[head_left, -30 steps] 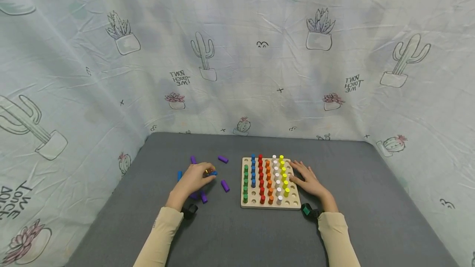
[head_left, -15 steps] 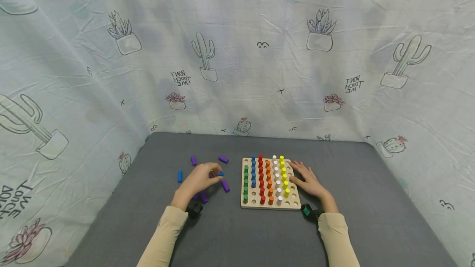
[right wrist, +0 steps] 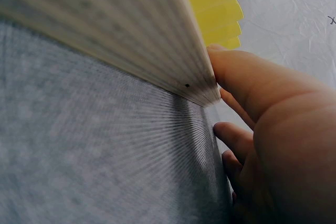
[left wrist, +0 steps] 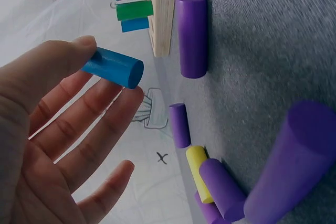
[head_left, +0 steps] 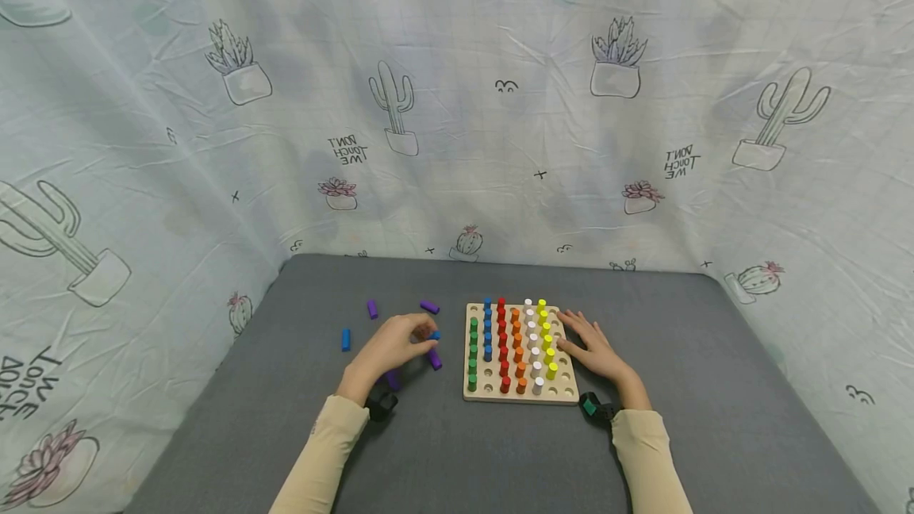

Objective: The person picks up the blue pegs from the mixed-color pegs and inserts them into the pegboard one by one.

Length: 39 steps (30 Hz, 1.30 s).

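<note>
My left hand [head_left: 393,346] pinches a blue peg [left wrist: 113,67] between thumb and fingers, held above the table to the left of the board. Its other fingers spread loosely in the left wrist view. A wooden pegboard [head_left: 500,398] lies flat, with upright pegs in green, blue, red, orange, white and yellow columns. Some holes show bare, among them two at the near end of the blue column. My right hand [head_left: 598,353] rests at the board's right edge, its fingers fairly straight. In the right wrist view the thumb [right wrist: 231,69] touches the board's edge beside the yellow pegs [right wrist: 218,11].
Loose pegs lie left of the board: a purple peg [head_left: 429,306] at the back, another purple peg [head_left: 372,309], and a blue peg [head_left: 346,339] farther left. A yellow peg [left wrist: 199,174] lies among purple ones. A printed curtain [head_left: 457,101] hangs behind the grey table [head_left: 457,458].
My left hand has moved right toward the board, carrying the blue peg. The loose blue peg at the left now shows fully. My right hand and the board have stayed in place.
</note>
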Each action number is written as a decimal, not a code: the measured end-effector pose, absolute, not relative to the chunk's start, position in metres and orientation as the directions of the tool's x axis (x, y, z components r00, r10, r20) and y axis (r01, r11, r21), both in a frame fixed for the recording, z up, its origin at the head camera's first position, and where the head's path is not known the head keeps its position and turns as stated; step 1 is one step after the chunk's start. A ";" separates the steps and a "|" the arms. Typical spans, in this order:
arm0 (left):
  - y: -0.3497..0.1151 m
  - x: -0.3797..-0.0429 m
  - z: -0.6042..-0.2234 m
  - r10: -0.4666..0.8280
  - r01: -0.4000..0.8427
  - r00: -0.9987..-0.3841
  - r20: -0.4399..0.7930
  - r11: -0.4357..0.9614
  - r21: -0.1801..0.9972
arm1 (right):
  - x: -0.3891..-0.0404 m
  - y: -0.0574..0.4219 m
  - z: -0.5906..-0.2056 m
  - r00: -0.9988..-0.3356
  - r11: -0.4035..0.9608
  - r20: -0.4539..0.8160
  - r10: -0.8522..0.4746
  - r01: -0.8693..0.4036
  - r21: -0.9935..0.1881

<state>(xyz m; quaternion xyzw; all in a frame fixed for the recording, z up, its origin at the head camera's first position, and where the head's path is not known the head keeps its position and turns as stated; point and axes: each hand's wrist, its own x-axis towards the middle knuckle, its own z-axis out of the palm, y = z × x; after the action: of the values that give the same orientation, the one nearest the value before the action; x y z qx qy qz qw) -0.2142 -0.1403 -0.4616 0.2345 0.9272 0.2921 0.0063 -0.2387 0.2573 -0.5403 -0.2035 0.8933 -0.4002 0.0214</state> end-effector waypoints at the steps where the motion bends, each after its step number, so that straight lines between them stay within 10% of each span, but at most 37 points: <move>1: -0.140 -0.214 -0.461 0.441 0.433 -0.889 0.126 0.718 0.545 | -0.239 0.257 -0.540 -0.917 0.598 0.126 -0.379 -0.346 -0.723; 39: -0.100 -0.214 -0.464 0.538 0.434 -0.838 0.092 0.554 0.710 | -0.239 0.257 -0.537 -0.921 0.602 0.103 -0.376 -0.328 -0.728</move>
<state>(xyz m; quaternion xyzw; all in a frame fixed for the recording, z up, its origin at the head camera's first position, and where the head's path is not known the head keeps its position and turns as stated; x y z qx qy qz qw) -0.2142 -0.1001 -0.4640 0.2764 0.8789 0.3828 0.0681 -0.2386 0.2570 -0.5374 -0.1968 0.8944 -0.4005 0.0304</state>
